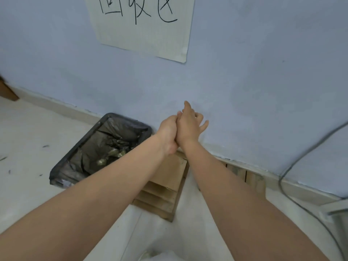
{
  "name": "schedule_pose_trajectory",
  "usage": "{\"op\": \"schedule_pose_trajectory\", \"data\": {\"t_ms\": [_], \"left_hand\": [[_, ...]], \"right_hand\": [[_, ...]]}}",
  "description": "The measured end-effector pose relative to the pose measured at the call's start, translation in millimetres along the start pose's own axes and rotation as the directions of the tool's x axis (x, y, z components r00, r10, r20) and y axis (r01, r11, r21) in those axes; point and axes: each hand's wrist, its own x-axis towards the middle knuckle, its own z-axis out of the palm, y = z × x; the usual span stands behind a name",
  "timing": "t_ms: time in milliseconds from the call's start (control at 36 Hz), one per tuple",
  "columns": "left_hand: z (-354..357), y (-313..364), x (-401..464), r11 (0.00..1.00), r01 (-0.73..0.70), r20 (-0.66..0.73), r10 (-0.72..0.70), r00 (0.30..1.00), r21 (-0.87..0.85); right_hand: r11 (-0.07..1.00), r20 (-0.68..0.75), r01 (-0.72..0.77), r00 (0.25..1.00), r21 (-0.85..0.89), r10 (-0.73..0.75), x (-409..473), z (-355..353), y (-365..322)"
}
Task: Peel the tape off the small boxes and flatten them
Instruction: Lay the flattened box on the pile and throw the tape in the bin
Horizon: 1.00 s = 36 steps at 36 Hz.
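Presently both hands are raised in front of the wall, pressed together at the heels. The left hand (167, 133) is curled against the right hand (190, 127), whose fingers are spread loosely; whether a scrap of tape sits between them cannot be told. Judged, they are rubbing off residue above the lined bin (98, 147). The flattened boxes (163, 187) lie stacked on the floor below the wrists, against the wall, just beside the bin's right edge, untouched by either grip.
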Motion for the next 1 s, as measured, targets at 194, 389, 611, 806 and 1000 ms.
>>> {"op": "schedule_pose_trajectory", "data": {"t_ms": [194, 389, 611, 806, 1000], "left_hand": [[-26.4, 2.7, -7.4, 0.917, -0.099, -0.178, 0.180, 0.967, 0.386], [-58.1, 22.1, -13.4, 0.736, -0.232, -0.137, 0.404, 0.905, 0.636], [-113.4, 81.2, 5.0, 0.497, -0.112, -0.202, 0.536, 0.820, 0.861], [-150.4, 102.3, 15.8, 0.024, 0.068, -0.066, 0.670, 0.739, 0.997], [-180.8, 103.2, 25.2, -0.047, 0.208, -0.130, 0.641, 0.756, 0.977]], "right_hand": [[0.988, -0.058, -0.131, 0.990, -0.083, 0.126, 4.6, 7.0, -10.8], [0.916, 0.117, 0.211, 0.976, -0.341, -0.181, 3.4, 7.5, 3.8], [0.879, 0.393, 0.232, 0.918, -0.417, -0.056, 10.2, -2.5, 31.3], [0.878, 0.433, 0.234, 0.901, -0.418, -0.034, 19.9, -1.7, 26.7], [0.867, 0.445, 0.263, 0.894, -0.424, -0.053, 30.9, 1.4, 19.1]]}}
